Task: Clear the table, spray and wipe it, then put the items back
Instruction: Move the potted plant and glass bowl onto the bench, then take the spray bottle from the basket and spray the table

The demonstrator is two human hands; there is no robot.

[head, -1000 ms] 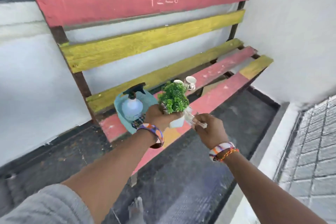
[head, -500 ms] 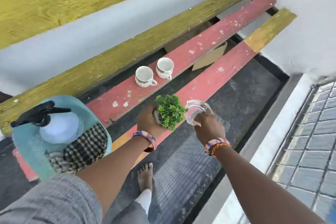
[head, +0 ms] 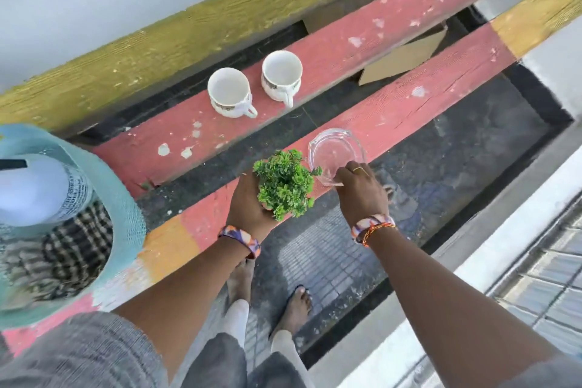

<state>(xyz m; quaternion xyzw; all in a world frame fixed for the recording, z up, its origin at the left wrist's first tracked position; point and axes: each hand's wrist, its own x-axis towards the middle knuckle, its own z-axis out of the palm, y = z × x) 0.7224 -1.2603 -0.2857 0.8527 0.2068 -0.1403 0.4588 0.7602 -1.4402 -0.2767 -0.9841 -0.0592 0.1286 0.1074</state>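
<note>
My left hand (head: 248,203) grips a small green potted plant (head: 285,183) over the front red slat (head: 409,104) of the bench; its pot is hidden by leaves and fingers. My right hand (head: 362,189) pinches the near rim of a clear glass dish (head: 335,154), which rests on or just above that slat. Two white cups (head: 231,91) (head: 282,72) stand side by side on the middle red slat (head: 362,31). At the left edge a teal basket (head: 126,214) holds a white spray bottle (head: 41,192) and a checked cloth (head: 72,239).
Dark gaps separate the slats, with the floor below. A piece of cardboard (head: 406,57) lies under the slats at the right. A yellow-green slat (head: 189,35) runs along the white wall. My bare feet (head: 293,305) stand below the bench's front edge.
The view has dropped from the whole bench to its seat. Both hands have come down to the front slat, and the glass dish has gone from tilted in the air to level at the slat.
</note>
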